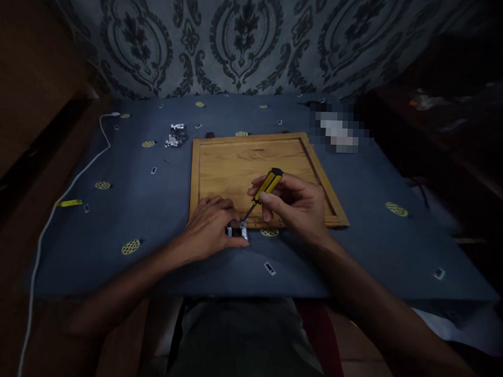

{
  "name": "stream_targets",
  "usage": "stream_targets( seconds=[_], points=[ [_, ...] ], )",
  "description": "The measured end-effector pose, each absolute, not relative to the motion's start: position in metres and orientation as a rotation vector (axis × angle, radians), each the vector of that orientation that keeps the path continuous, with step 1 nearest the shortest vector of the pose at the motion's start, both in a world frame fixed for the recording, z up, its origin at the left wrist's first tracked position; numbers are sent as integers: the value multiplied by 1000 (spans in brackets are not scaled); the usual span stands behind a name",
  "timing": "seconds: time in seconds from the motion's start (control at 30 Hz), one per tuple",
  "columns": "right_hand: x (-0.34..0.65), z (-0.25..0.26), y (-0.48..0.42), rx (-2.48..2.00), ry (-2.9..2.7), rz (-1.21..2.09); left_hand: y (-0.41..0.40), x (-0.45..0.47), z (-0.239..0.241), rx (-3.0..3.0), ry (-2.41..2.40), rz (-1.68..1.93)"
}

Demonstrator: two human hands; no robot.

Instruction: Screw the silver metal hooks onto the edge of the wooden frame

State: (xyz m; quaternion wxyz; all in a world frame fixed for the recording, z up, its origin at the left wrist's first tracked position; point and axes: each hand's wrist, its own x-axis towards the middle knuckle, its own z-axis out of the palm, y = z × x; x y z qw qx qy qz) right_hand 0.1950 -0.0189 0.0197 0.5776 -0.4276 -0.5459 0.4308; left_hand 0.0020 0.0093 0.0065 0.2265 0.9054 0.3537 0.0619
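A wooden cabinet door panel [248, 161] with a raised frame lies flat on the blue cloth. At its near edge, my left hand [211, 225] is closed on a shiny metal hinge [238, 232], thumb below it and fingers above. My right hand [300, 204] grips a yellow and black screwdriver [268, 186], tilted with its handle up and to the right. The screwdriver's shaft runs down to the hinge beside my left fingertips. Whether a screw sits under the tip is too small to tell.
More metal hinges [176, 135] lie beyond the panel's left corner, with a small screw [166, 160] nearby. A white cable [70, 185] runs along the left side past a yellow object [69, 203]. A blurred-out item [338, 131] lies at the back right. Patterned fabric [244, 40] hangs behind.
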Motion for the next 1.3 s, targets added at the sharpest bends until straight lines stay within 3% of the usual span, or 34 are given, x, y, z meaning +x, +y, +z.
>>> stream_targets(
  seconds=[1.03, 1.3],
  points=[
    [200, 20, -17, -929, -1388, 1180, 10, 2, 5, 2517, 963, 168],
    [198, 21, -19, -949, -1391, 1100, 10, 2, 5, 2494, 968, 149]
  ],
)
